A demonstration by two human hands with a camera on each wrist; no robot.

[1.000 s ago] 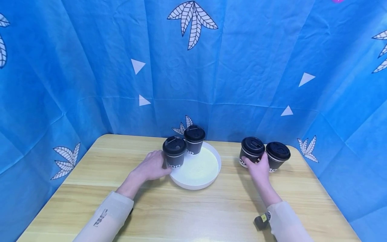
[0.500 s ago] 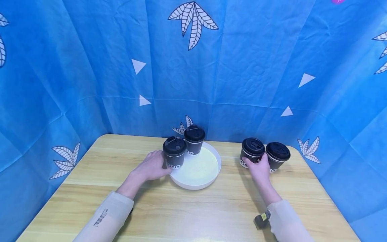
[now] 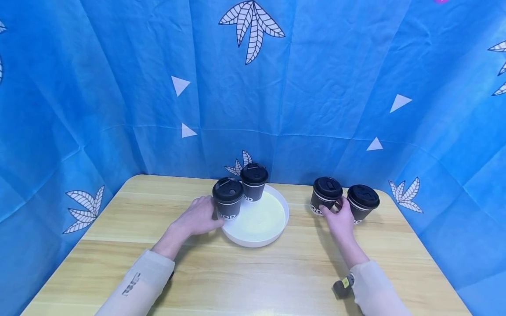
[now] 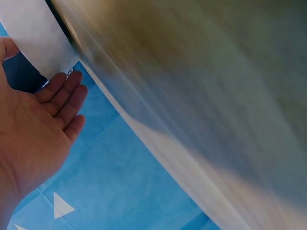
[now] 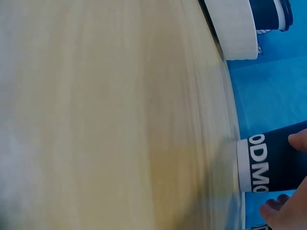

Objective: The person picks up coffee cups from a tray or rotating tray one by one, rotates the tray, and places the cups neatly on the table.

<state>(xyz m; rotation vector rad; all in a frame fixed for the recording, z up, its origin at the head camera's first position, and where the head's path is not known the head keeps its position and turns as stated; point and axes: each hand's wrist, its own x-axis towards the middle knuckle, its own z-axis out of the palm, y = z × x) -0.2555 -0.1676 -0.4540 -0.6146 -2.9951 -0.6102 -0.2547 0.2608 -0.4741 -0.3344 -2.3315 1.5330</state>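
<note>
In the head view my left hand (image 3: 201, 215) is around a black lidded coffee cup (image 3: 228, 202), thumb in front. That cup is upright at the left side of a round white tray (image 3: 254, 244); a second coffee cup (image 3: 254, 189) stands behind it. The left wrist view has the cup (image 4: 21, 73) between thumb and loosely bent fingers; most of it is hidden. My right hand (image 3: 341, 218) grips another lidded coffee cup (image 3: 326, 197), its thumb (image 5: 298, 141) pressed to the side. Just right of this hand stands one more coffee cup (image 3: 361, 205).
The wooden table (image 3: 253, 281) reaches back to a blue curtain (image 3: 253, 96) with printed leaves and white triangles. Bare wood lies between the tray and the right-hand cups. A small black device (image 3: 342, 287) sits at the right cuff.
The cup in my right hand has shifted slightly left and away from me, widening its gap from the rightmost cup. My left hand, the tray and its cups stay put.
</note>
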